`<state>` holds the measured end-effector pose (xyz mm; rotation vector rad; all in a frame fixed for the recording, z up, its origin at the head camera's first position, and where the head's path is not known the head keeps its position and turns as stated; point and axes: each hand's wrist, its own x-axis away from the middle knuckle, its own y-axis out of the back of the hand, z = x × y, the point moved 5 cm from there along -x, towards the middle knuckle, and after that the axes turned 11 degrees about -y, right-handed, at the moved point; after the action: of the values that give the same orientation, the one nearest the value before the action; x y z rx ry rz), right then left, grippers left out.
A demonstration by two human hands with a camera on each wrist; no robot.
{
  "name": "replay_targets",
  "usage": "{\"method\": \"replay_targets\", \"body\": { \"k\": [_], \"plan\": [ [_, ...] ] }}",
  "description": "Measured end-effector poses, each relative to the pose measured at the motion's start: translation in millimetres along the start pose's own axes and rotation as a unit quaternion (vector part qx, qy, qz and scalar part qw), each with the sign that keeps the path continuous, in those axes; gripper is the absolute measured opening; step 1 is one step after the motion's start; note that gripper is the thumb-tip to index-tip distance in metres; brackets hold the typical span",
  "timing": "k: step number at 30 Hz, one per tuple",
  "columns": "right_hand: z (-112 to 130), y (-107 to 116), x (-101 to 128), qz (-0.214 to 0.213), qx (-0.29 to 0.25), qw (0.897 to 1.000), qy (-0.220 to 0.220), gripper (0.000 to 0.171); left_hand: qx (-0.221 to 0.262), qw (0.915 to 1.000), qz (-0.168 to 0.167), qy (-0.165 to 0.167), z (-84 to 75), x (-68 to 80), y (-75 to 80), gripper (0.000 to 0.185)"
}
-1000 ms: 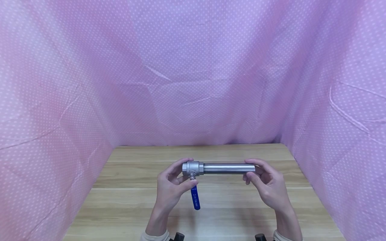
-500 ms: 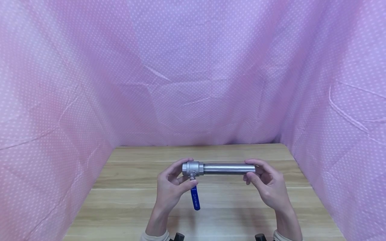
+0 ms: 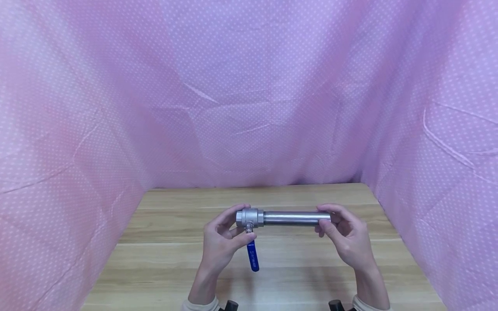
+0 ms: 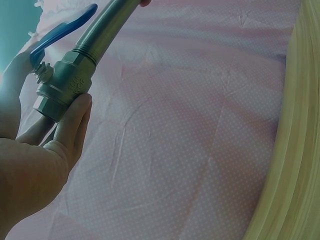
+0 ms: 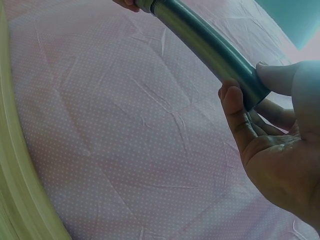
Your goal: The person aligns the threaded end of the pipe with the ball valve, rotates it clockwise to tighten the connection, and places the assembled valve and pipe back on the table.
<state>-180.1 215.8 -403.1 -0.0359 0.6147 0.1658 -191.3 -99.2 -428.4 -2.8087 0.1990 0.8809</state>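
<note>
Sleeves: pale cuffs (image 3: 200, 303) sit at the bottom edge of the head view, one on each wrist, with two dark objects between them that are too cut off to identify.
Left hand: the left hand (image 3: 221, 242) sits lower centre of the head view, just left of the middle, with fingers and thumb curled round the valve body; in the left wrist view the fingers (image 4: 74, 120) wrap under the hexagonal end at the upper left.
Right hand: the right hand (image 3: 347, 239) sits lower centre-right of the head view, pinching the pipe's right end between thumb and curled fingers; in the right wrist view the thumb (image 5: 280, 77) lies over the pipe end at the right edge.
Hands together or apart: they are well apart, one at each end of the joined piece.
Blue lever: the blue lever (image 3: 252, 255) hangs from the valve stem toward the bottom of the head view, beside the left thumb.
Ball valve: the metal ball valve (image 3: 249, 218) is held above the table, centre-low in the head view, joined to the pipe's left end.
Pipe: the steel pipe (image 3: 293, 217) runs level from valve to right hand; threads show at the joint.
Table: the wooden table (image 3: 167, 259) fills the lower third under both hands.
Cloth: the pink dotted cloth (image 3: 249, 95) covers the back and both sides beyond.
</note>
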Motion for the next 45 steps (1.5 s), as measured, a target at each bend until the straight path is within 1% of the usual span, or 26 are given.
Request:
{"method": "replay_targets", "body": {
  "k": [4,10,15,19,22,24,28,33,36,40,45],
  "plan": [
    [1.3,-0.1,-1.3,-0.005,0.018,1.0,0.0,0.037,0.0,1.0,-0.001,-0.001,-0.6,-0.7,0.5,0.068],
    [-0.8,0.5,-0.2,-0.015,0.06,0.998,-0.025,0.032,0.006,0.9999,0.004,-0.013,-2.8,-2.5,0.6,0.069],
    [-2.5,1.3,-0.4,-0.017,0.062,0.997,-0.049,0.03,0.007,0.9998,0.002,-0.018,-3.7,-3.0,1.5,0.069],
    [-3.2,0.2,-0.2,-0.005,0.037,0.998,-0.058,0.035,0.005,0.9999,-0.001,-0.016,-3.1,-2.4,2.3,0.069],
    [-2.5,-1.6,0.3,0.012,0.011,0.999,-0.047,0.043,0.004,0.9999,-0.006,-0.012,-2.5,-2.1,2.8,0.069],
    [-1.5,-2.8,0.3,0.019,0.007,0.999,-0.036,0.047,0.005,0.9999,-0.009,-0.01,-2.4,-1.8,3.1,0.069],
    [-0.1,-4.0,-0.4,0.023,0.0,1.0,-0.016,0.048,0.007,0.9999,-0.01,-0.011,-3.4,-1.5,3.1,0.069],
    [1.4,-3.9,-0.9,0.018,0.005,1.0,0.003,0.047,0.008,0.9998,-0.001,-0.019,-4.7,-1.3,2.7,0.068],
    [1.3,-3.7,-0.8,0.014,0.012,1.0,0.003,0.045,0.007,0.9998,0.0,-0.02,-4.7,-1.0,3.1,0.068],
    [0.0,-3.3,0.1,0.004,0.034,0.999,-0.008,0.041,0.012,0.9997,0.0,-0.02,-4.2,-0.7,3.6,0.068],
    [-1.0,-2.4,1.1,-0.007,0.058,0.998,-0.025,0.036,0.017,0.9994,0.004,-0.028,-4.1,-0.6,3.8,0.068]
  ]
}}
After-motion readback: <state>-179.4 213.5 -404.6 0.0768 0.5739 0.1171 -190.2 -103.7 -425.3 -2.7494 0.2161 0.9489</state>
